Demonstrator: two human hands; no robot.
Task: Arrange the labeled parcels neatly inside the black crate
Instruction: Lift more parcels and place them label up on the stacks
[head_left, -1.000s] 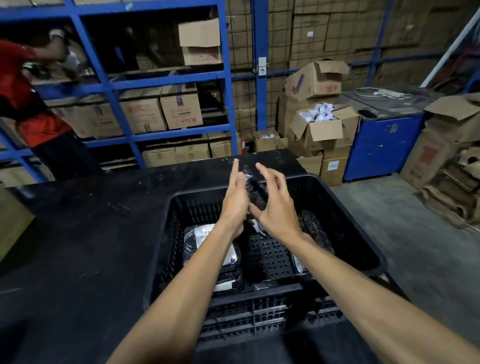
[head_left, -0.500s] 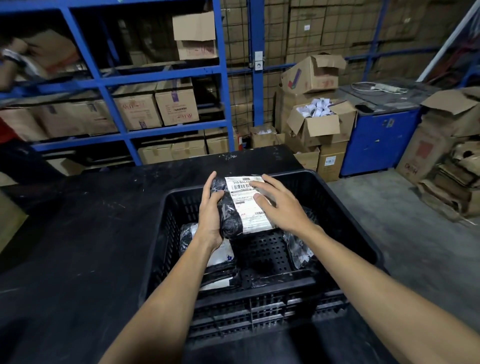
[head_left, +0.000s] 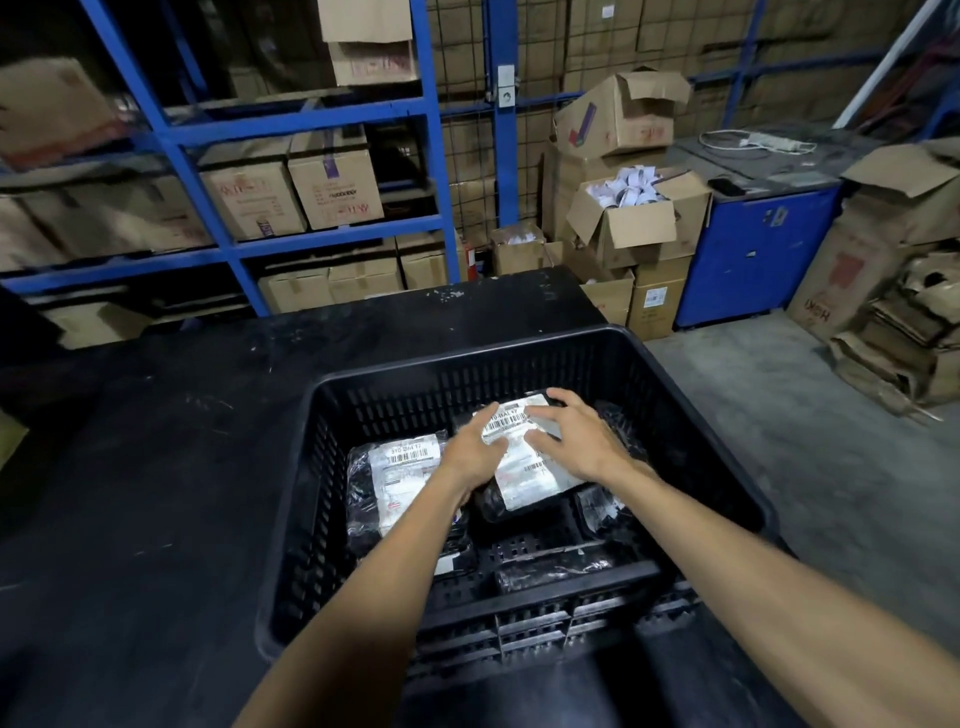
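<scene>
The black crate (head_left: 519, 353) stands on a black table. Inside it, a black-wrapped parcel with a white barcode label (head_left: 527, 480) lies in the middle, low over the crate floor. My left hand (head_left: 475, 452) grips its left side. My right hand (head_left: 576, 441) lies on its top with fingers spread over the label. A second labeled parcel (head_left: 400, 467) lies flat at the crate's left, partly under my left forearm. A third black parcel (head_left: 602, 506) sits at the right, mostly hidden by my right arm.
The black table (head_left: 156, 493) stretches to the left of the crate. Blue shelving (head_left: 332, 119) with cardboard boxes stands behind. Open cartons (head_left: 639, 218), a blue cabinet (head_left: 753, 254) and flattened cardboard (head_left: 904, 322) line the right side above a concrete floor.
Both hands brought the labeled parcel down from above the crate's rim into the middle of the crate. The view tilted down and the person in red at the left left the frame.
</scene>
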